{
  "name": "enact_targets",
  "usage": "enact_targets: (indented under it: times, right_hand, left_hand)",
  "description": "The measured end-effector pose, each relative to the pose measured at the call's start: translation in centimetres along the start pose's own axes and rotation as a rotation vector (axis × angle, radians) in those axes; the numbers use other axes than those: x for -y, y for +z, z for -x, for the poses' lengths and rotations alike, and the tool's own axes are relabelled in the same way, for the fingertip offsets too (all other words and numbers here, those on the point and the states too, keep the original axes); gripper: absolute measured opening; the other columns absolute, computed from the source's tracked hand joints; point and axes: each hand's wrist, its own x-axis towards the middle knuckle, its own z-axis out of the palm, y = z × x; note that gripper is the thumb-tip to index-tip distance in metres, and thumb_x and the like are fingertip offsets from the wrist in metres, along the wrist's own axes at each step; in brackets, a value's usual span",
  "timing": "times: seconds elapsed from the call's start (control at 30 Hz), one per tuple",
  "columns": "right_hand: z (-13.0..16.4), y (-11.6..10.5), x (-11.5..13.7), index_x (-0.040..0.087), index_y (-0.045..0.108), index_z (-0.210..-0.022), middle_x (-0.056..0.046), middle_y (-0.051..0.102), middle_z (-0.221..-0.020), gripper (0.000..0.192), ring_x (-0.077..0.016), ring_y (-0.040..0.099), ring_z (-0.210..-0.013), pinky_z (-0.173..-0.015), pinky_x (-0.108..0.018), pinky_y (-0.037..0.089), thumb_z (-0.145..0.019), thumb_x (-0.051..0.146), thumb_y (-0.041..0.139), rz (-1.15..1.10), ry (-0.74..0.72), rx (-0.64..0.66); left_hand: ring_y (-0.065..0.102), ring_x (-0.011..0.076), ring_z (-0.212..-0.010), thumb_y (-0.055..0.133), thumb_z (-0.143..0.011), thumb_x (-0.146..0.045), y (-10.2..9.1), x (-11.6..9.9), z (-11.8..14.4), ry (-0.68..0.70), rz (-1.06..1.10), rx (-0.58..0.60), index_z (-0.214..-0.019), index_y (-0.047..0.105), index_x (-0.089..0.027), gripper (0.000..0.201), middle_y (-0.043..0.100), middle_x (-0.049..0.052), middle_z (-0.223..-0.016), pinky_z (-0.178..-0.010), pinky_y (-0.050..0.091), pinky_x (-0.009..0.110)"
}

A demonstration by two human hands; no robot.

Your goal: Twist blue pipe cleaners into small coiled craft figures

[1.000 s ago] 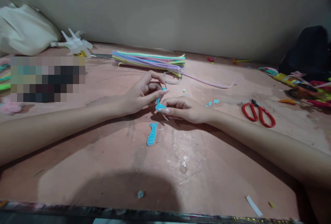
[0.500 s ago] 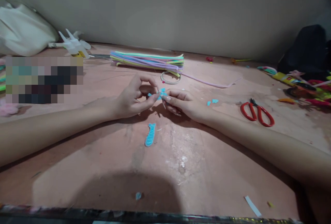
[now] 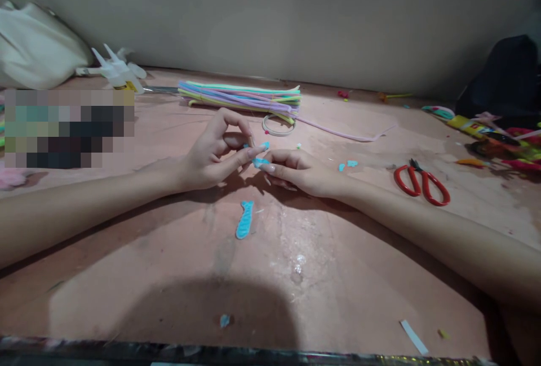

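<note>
Blue piece (image 3: 261,160) pinched by hands.

blue piece (image 3: 261,161) — mostly hidden by fingertips | pixelated patch (image 3: 67,128) — unreadable

scissors (image 3: 421,184) right of hands (image 3: 257,157)

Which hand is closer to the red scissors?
The right hand. It lies just left of the red scissors on the table, with bare tabletop between them. The left hand is farther away, beyond the right hand.
</note>
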Motion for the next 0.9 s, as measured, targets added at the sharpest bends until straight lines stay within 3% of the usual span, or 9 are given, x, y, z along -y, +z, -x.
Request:
enact_targets:
  times: [0.1,0.23,0.37,0.57,0.9]
  right_hand:
    - [0.1,-0.2,-0.6,0.019,0.064,-0.102,0.000,0.062,-0.087,0.029,-0.0130,0.057,-0.079,-0.074,-0.027,0.049,-0.110,0.047,0.060,0.028,-0.017,0.040]
    - [0.2,-0.4,-0.7,0.019,0.066,-0.105,-0.003,0.065,-0.098,0.027,-0.0159,0.060,-0.091,-0.085,-0.030,0.050,-0.110,0.044,0.059,0.142,-0.065,0.023]
    - [0.3,-0.4,-0.3,0.018,0.066,-0.115,-0.001,0.063,-0.094,0.025,-0.0135,0.057,-0.083,-0.077,-0.027,0.048,-0.113,0.040,0.055,0.196,-0.074,0.006]
    - [0.2,-0.5,-1.3,0.018,0.065,-0.113,0.005,0.051,-0.077,0.028,-0.0093,0.045,-0.062,-0.057,-0.023,0.036,-0.113,0.045,0.058,0.018,-0.027,-0.022]
    - [0.2,0.0,-1.4,0.018,0.067,-0.098,0.006,0.046,-0.071,0.027,-0.0080,0.036,-0.056,-0.052,-0.023,0.028,-0.109,0.042,0.065,-0.243,0.019,0.004]
  left_hand:
    - [0.066,0.0091,-0.071,0.061,-0.111,-0.054,-0.7,0.2,-0.1,0.050,-0.111,0.048,-0.112,0.038,-0.028,0.034,0.059,-0.005,-0.090,-0.063,0.054,0.025]
    - [0.063,0.0117,-0.065,0.056,-0.110,-0.036,-1.6,1.1,-0.5,0.215,-0.270,0.269,-0.115,0.045,-0.025,0.016,0.064,-0.002,-0.083,-0.056,0.049,0.025]
    - [0.062,0.0149,-0.065,0.052,-0.107,-0.032,-2.0,1.4,-0.4,0.105,-0.418,0.258,-0.105,0.048,-0.023,0.009,0.066,0.000,-0.082,-0.057,0.046,0.027]
    - [0.055,0.0138,-0.057,0.040,-0.109,-0.030,-2.2,0.7,-0.4,0.119,-0.539,0.256,-0.087,0.050,-0.022,0.026,0.058,-0.002,-0.069,-0.060,0.044,0.028]
    - [0.065,0.0186,-0.070,0.037,-0.111,-0.035,-1.8,0.8,-0.3,0.098,-0.579,0.312,-0.093,0.056,-0.022,0.030,0.069,0.005,-0.080,-0.069,0.053,0.031]
